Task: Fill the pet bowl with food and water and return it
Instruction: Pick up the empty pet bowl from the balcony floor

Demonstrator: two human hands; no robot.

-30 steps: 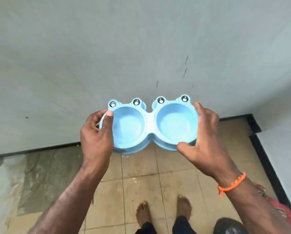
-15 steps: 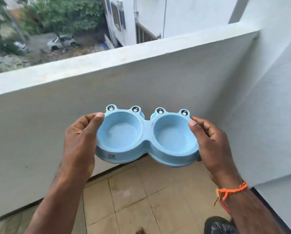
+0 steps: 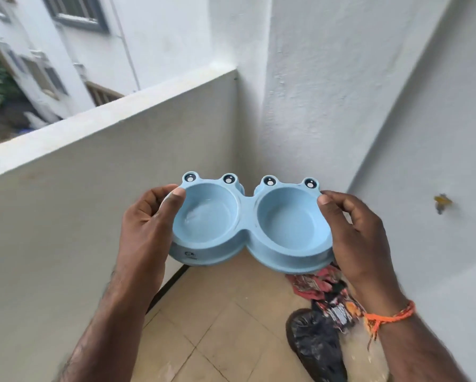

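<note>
I hold the blue double pet bowl (image 3: 249, 224) up in the air in front of me with both hands, level, well above the tiled floor (image 3: 217, 321) of the balcony. My left hand (image 3: 145, 230) has its grip clamped on the bowl's left end: the thumb lies over the rim of the left cup and the fingers curl round underneath. My right hand (image 3: 361, 238) has its grip clamped on the right end in the same way, thumb tip on the rim of the right cup, fingers wrapped round the outer wall. An orange thread band (image 3: 388, 317) sits on my right wrist.

The bowl has two round cups side by side, joined by a narrow waist, and each cup carries a pair of raised cartoon eyes on its far rim. Both cups are without food; the left one shows a faint wet sheen on its bottom, though I cannot tell whether that is water or only gloss. A small dark mark is printed on the near wall under the left cup.

Behind the bowl stands the low parapet wall (image 3: 93, 166), which meets a white textured wall (image 3: 327, 92) at the corner. Below my right forearm, on the floor near the right wall, lie a dark bag (image 3: 316, 346) and a bunched patterned cloth (image 3: 322, 288). Beyond the parapet I see a neighbouring white building (image 3: 98, 45).
</note>
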